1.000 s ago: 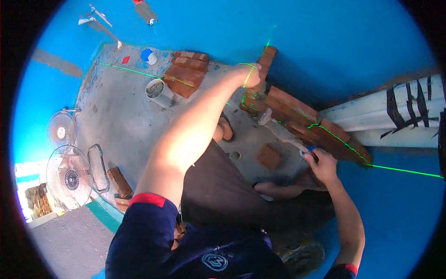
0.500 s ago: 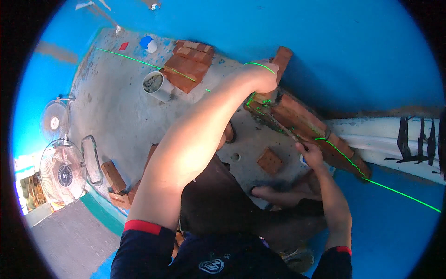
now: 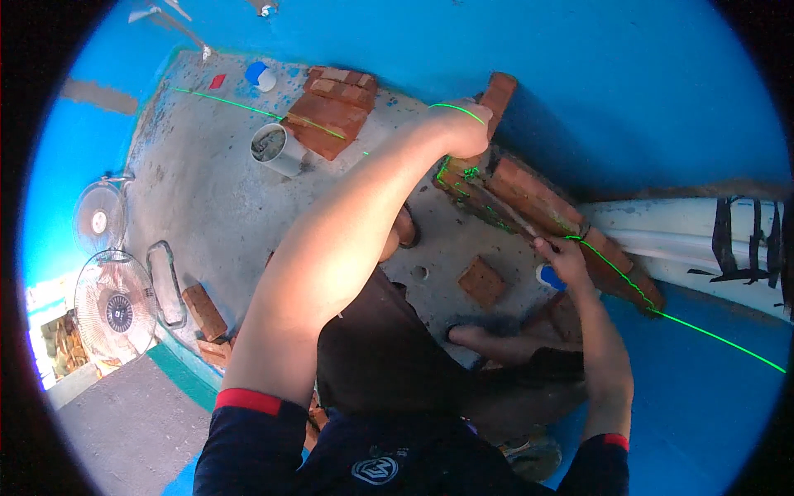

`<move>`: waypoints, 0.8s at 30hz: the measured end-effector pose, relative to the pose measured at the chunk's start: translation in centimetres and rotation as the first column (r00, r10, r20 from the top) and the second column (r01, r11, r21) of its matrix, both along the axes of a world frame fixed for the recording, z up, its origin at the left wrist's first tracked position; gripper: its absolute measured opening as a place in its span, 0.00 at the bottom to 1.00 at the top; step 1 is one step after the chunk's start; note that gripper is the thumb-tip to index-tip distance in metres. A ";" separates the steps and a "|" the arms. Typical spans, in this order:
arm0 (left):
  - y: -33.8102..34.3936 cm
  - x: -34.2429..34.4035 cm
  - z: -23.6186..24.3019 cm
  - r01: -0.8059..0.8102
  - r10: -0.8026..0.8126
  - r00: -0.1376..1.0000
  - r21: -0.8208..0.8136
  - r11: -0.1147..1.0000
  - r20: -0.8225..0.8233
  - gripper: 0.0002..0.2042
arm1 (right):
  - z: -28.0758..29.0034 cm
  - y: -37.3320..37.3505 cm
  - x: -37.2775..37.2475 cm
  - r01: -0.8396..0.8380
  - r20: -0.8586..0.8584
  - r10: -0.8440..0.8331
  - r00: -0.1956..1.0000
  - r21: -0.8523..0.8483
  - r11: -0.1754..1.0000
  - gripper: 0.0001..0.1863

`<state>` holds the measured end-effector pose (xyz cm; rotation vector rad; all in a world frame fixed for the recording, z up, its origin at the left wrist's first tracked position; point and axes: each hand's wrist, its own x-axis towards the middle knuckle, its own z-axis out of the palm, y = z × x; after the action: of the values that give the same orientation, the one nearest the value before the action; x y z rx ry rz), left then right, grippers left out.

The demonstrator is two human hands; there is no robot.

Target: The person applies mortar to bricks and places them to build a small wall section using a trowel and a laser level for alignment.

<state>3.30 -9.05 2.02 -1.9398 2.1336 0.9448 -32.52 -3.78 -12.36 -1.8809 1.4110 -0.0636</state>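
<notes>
My left hand (image 3: 468, 130) is wrapped round a reddish brick (image 3: 499, 93), held on end above the left end of a low brick wall (image 3: 538, 192). In my right hand (image 3: 566, 263) is the handle of a slim trowel (image 3: 514, 217). Its blade points up and left along the wall's near face, close to grey mortar (image 3: 470, 175) at the left end. The blade's tip is hard to make out. A green laser line crosses my left wrist and the wall.
A white bucket of mortar (image 3: 269, 145) stands by stacked bricks (image 3: 329, 116). One loose brick (image 3: 481, 282) and a blue-and-white cup (image 3: 549, 277) are near my feet. Two fans (image 3: 116, 306) stand at left. White pipes (image 3: 662, 240) run beside the wall.
My right hand and the trowel have shifted slightly right and up, showing more of the blue-and-white cup. My left hand still holds the brick, a little further left in view.
</notes>
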 end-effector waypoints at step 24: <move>-1.0 -0.1 -2.3 0.069 -0.069 0.998 0.054 0.996 -0.002 0.21 | 8.6 -0.2 2.0 0.055 -0.318 -0.022 0.948 0.096 0.994 0.40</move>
<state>3.17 -10.04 -0.29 -1.8293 2.1372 0.9798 -30.54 -4.01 -3.76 -1.8340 1.6310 0.3010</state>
